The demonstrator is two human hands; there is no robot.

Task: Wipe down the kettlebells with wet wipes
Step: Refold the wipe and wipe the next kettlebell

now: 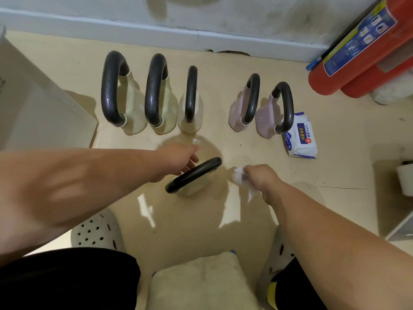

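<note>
Directly below the camera, a cream kettlebell (197,186) with a black handle stands on a glossy beige floor (183,220), between a person's two bare forearms. The left hand (178,158) reaches in from the left and sits just behind the handle's far end. Its fingers are curled, but motion blur makes it impossible to tell whether they grip anything. A small white scrap (196,141) shows at its knuckles. The right hand (260,176) is just right of the kettlebell and apart from it, its fingers closed around a crumpled wet wipe (238,177) that pokes out toward the kettlebell. Farther back, near the wall (223,23), five kettlebells stand in a row. Three cream ones (161,108) stand close together on the left, and two pink ones (240,110) on the right, with a gap between the groups. A white and blue pack of wet wipes (300,138) lies on the floor, partly behind the handle of the right-hand pink one. Two red fire extinguishers (357,63) lean in the top right corner. At the bottom, perforated pale clogs (96,233) show on both feet, and a cream cushion (201,283) sits between them.
</note>
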